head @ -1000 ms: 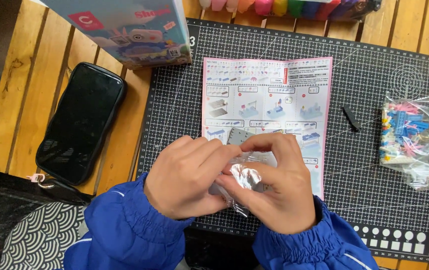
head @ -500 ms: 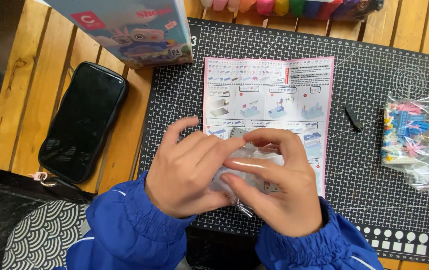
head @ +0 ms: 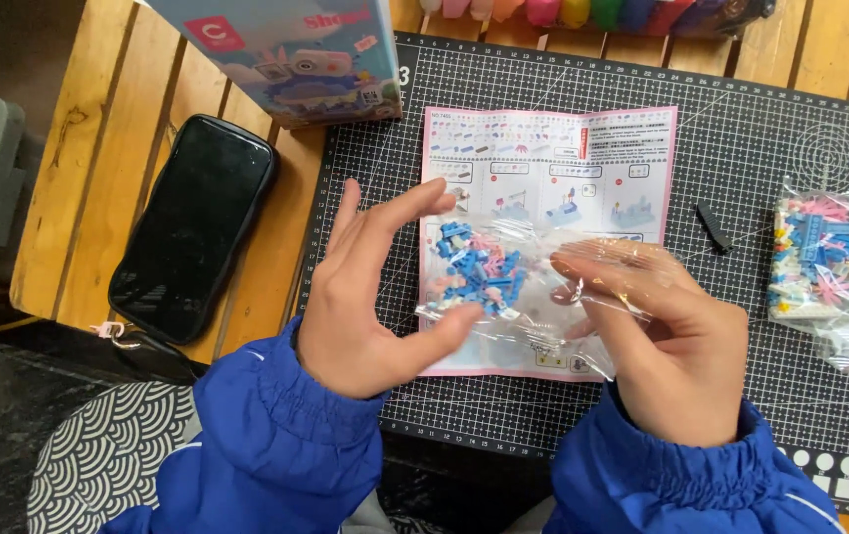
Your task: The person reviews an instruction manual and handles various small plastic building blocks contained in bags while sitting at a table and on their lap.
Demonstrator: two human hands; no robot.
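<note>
A clear plastic bag of small blue and pink bricks is stretched between both hands, just above a pink-edged instruction sheet. My left hand holds the bag's left end between thumb and spread fingers. My right hand grips the right end, with the plastic draped over its fingers. Both sleeves are blue. The sheet lies flat on a black gridded cutting mat.
A second clear bag of blue and pink bricks lies at the mat's right, with a small black piece beside it. A black phone rests on the wooden slat table to the left. A colourful box stands at the back.
The hands were pressed together around the crumpled bag. They have since moved apart, spreading the bag out so that its bricks show.
</note>
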